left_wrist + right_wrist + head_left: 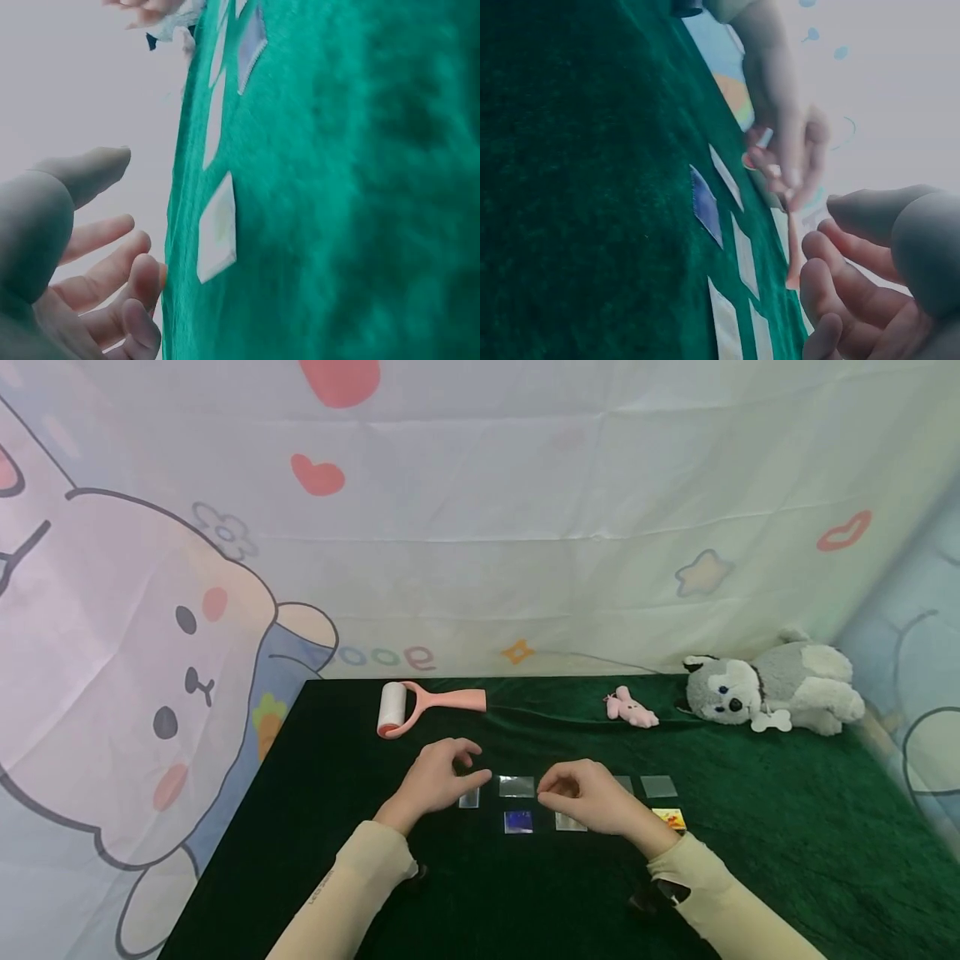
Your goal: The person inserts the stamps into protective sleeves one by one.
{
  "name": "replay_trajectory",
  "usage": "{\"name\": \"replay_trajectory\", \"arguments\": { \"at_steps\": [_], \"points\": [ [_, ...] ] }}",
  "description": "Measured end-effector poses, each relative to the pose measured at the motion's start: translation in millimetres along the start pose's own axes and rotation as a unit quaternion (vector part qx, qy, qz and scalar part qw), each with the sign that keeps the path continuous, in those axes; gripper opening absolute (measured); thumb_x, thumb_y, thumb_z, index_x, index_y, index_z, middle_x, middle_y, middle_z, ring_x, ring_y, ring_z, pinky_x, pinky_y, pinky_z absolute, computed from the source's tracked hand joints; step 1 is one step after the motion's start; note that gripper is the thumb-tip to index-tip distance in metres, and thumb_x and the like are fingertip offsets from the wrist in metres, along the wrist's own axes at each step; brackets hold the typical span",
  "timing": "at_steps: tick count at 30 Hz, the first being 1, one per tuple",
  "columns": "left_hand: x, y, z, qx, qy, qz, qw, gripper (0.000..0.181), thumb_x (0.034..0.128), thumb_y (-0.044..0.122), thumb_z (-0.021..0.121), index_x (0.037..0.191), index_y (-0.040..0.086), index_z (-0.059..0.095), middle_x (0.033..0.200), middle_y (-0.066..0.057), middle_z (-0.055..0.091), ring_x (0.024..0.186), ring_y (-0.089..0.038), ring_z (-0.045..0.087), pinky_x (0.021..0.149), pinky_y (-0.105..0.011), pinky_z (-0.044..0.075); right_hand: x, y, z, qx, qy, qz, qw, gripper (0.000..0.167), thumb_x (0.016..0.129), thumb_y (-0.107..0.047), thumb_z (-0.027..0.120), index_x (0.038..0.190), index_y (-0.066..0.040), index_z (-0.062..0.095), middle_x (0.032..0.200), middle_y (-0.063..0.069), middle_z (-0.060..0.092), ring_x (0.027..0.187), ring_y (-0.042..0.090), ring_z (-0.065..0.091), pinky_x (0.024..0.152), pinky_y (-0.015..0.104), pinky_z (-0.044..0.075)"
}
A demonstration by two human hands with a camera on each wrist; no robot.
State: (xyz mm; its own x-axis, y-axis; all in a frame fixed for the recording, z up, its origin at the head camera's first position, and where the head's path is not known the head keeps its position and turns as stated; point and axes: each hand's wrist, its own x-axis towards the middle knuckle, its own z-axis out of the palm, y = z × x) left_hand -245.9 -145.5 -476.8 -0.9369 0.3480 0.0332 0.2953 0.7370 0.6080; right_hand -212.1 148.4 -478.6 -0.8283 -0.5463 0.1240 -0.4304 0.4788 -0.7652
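My left hand (435, 781) hovers over the left end of a group of small flat rectangular packets, thumb and fingers apart around nothing. Partly below it lies a pale packet (469, 798). My right hand (588, 793) hangs over the group's middle, its fingers loosely bent; in the right wrist view a gap shows between thumb and fingertips (821, 247). Between the hands lie a clear packet (516, 787) and a blue-purple packet (517, 822). A silvery packet (571, 822) and a clear one (623, 784) are partly hidden by my right hand. Farther right are another clear packet (659, 787) and a yellow packet (669, 817).
A pink-handled lint roller (431, 703) lies at the back left of the green cloth (480, 893). A small pink plush toy (632, 707) and a grey-and-white plush dog (772, 687) lie at the back right. Behind hangs a printed curtain (480, 510).
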Motion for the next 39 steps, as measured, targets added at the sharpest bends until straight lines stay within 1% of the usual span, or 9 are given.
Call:
{"name": "replay_trajectory", "arguments": {
  "at_steps": [5,8,12,16,20,26,30,36,39],
  "points": [
    [5.6,4.3,3.9,-0.038,0.031,0.032,0.9983,0.042,0.0977,0.039,0.075,0.129,0.011,0.071,0.109,-0.003,0.070,0.081,-0.015,0.061,0.076,-0.034,0.055,5.2,-3.1,9.9,-0.022,-0.022,-0.020,0.9993,0.015,0.099,-0.021,0.075,0.107,-0.010,0.075,0.094,-0.008,0.071,0.072,0.008,0.062,0.066,0.027,0.054],
    [7.5,5.4,6.2,-0.056,0.040,0.040,0.9968,0.040,0.0985,0.037,0.075,0.128,0.010,0.071,0.108,-0.002,0.070,0.079,-0.015,0.061,0.074,-0.033,0.055,7.5,-4.1,16.4,-0.046,-0.029,-0.020,0.9983,0.015,0.097,-0.022,0.076,0.108,-0.011,0.075,0.096,-0.007,0.070,0.072,0.006,0.060,0.065,0.027,0.053],
    [7.7,7.3,7.2,-0.078,0.038,0.040,0.9954,0.039,0.0992,0.035,0.074,0.129,0.011,0.071,0.109,-0.002,0.070,0.080,-0.016,0.062,0.074,-0.034,0.055,9.5,-5.9,24.9,-0.074,-0.035,-0.017,0.9965,0.017,0.095,-0.022,0.080,0.109,-0.013,0.076,0.100,-0.005,0.069,0.074,0.004,0.058,0.066,0.026,0.052],
    [6.4,8.2,7.8,-0.090,0.035,0.039,0.9946,0.038,0.0998,0.036,0.073,0.130,0.012,0.070,0.110,0.000,0.070,0.079,-0.015,0.063,0.073,-0.033,0.056,11.8,-7.7,31.8,-0.099,-0.050,-0.017,0.9937,0.022,0.092,-0.021,0.082,0.112,-0.012,0.076,0.104,-0.001,0.069,0.076,0.006,0.059,0.067,0.024,0.053],
    [5.3,7.7,8.6,-0.094,0.032,0.039,0.9942,0.038,0.0999,0.036,0.073,0.130,0.013,0.070,0.109,0.001,0.070,0.079,-0.014,0.063,0.072,-0.033,0.056,14.2,-10.6,34.9,-0.134,-0.064,-0.013,0.9889,0.027,0.091,-0.023,0.084,0.114,-0.011,0.076,0.107,0.001,0.070,0.086,0.010,0.063,0.073,0.026,0.054],
    [4.3,7.0,9.1,-0.104,0.027,0.042,0.9933,0.038,0.0994,0.035,0.074,0.130,0.013,0.070,0.109,0.002,0.069,0.079,-0.015,0.063,0.072,-0.033,0.056,16.8,-15.0,37.2,-0.181,-0.076,-0.003,0.9805,0.031,0.090,-0.026,0.085,0.116,-0.012,0.076,0.110,0.001,0.071,0.100,0.015,0.067,0.085,0.033,0.057],
    [4.2,7.3,9.7,-0.110,0.024,0.043,0.9927,0.038,0.0997,0.036,0.074,0.130,0.013,0.070,0.109,0.002,0.069,0.079,-0.015,0.063,0.072,-0.034,0.056,17.6,-16.8,40.0,-0.193,-0.074,0.002,0.9785,0.031,0.090,-0.025,0.085,0.115,-0.011,0.075,0.111,0.003,0.069,0.100,0.017,0.067,0.084,0.036,0.058],
    [3.8,6.9,9.5,-0.110,0.025,0.044,0.9926,0.038,0.0997,0.035,0.074,0.130,0.013,0.070,0.109,0.003,0.069,0.079,-0.015,0.062,0.071,-0.033,0.056,19.1,-17.5,41.3,-0.197,-0.071,-0.001,0.9778,0.023,0.088,-0.021,0.086,0.107,-0.013,0.075,0.105,0.002,0.067,0.092,0.014,0.065,0.078,0.032,0.056],
    [2.9,7.2,9.4,-0.109,0.026,0.044,0.9928,0.038,0.0996,0.034,0.074,0.130,0.012,0.070,0.109,0.002,0.069,0.079,-0.015,0.063,0.071,-0.033,0.056,20.0,-18.5,42.0,-0.198,-0.069,0.007,0.9778,0.024,0.088,-0.021,0.087,0.107,-0.014,0.074,0.105,0.002,0.067,0.091,0.014,0.065,0.078,0.032,0.057]
  ]
}}
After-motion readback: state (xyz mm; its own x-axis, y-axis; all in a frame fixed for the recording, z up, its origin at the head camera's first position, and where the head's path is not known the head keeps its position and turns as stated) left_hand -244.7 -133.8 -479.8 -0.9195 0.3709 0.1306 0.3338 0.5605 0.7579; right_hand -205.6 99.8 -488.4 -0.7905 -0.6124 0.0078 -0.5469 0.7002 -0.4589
